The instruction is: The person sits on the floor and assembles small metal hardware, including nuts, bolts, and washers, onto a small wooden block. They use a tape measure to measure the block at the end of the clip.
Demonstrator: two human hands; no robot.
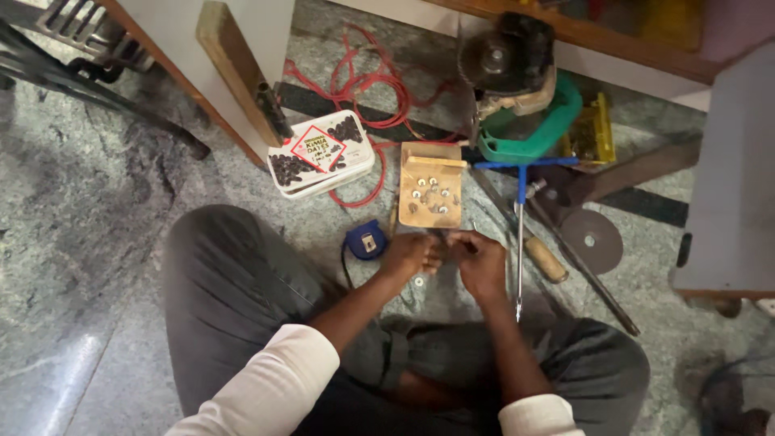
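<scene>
Grey marbled stone floor [97, 218] carried everything, and the person was seated on it with crossed legs. Both hands were brought together just in front of the knees. The left hand [410, 253] was curled, its fingertips pinched toward the right hand [478, 260], which was also curled; something very small seemed to be held between them, but what it was could not be told. One washer [419, 282] was seen on the floor just below the left hand.

Just beyond the hands a small wooden block [432, 190] lay flat, and several loose screws and washers [430, 195] were spread on its top. From this it was judged that the work was in the middle: many small parts were not yet taken from the block, and no finished piece was seen.

A blue tape measure [365, 240] was placed left of the hands, a white lidded box [321, 153] farther left, a long screwdriver [520, 242] on the right, near a grey cutting disc [592, 241]. A power saw [517, 77] and red cable [363, 85] were lying behind the block.
</scene>
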